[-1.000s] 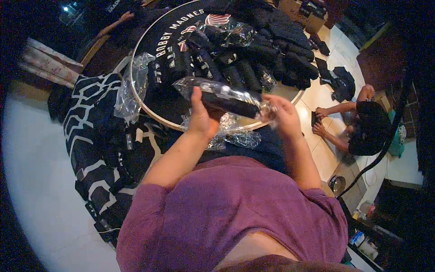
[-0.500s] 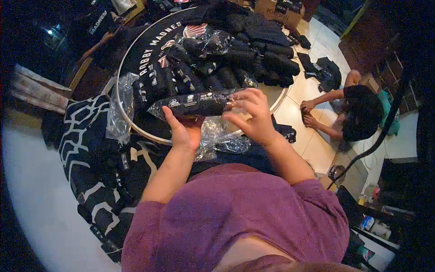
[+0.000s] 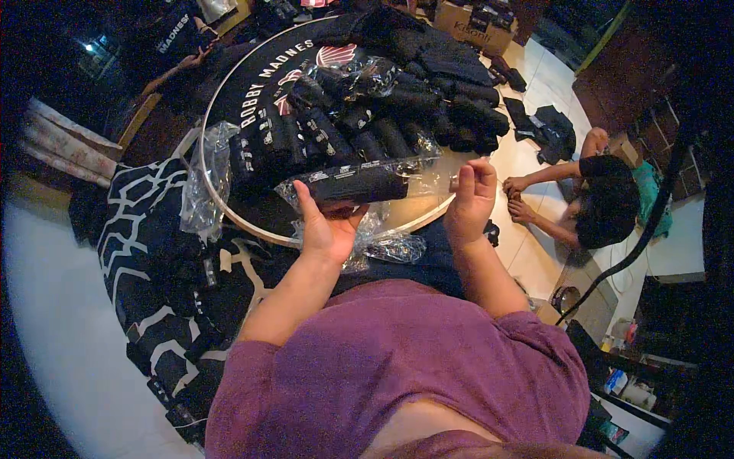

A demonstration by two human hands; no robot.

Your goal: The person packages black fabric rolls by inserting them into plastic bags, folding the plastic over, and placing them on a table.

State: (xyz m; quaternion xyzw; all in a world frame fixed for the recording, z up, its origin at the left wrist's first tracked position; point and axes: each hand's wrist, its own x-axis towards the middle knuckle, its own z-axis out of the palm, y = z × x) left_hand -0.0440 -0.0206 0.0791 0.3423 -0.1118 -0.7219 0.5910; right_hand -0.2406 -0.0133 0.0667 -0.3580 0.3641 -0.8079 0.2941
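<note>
A rolled black garment in a clear plastic bag (image 3: 359, 185) lies across my left hand (image 3: 329, 233), thumb against its near side and fingers beneath. White print shows along the top of the bag. Its unfilled clear end stretches right, toward my right hand (image 3: 472, 200). My right hand is raised with the fingertips pinched together; what they hold is too small or too clear to make out. Just beyond the bag, several similar black rolls (image 3: 329, 141) lie on a round table (image 3: 212, 115) with a pale rim.
Loose clear plastic bags (image 3: 206, 180) hang over the table's left rim, and more crumpled plastic (image 3: 394, 246) lies at its near edge. On the right, another person (image 3: 608, 199) handles something dark on the tiled floor. A cardboard box (image 3: 474, 30) stands at the back.
My right hand has moved right, away from the filled part of the bag, and its fingers have closed into a pinch. My left hand and the bagged roll have shifted slightly right.
</note>
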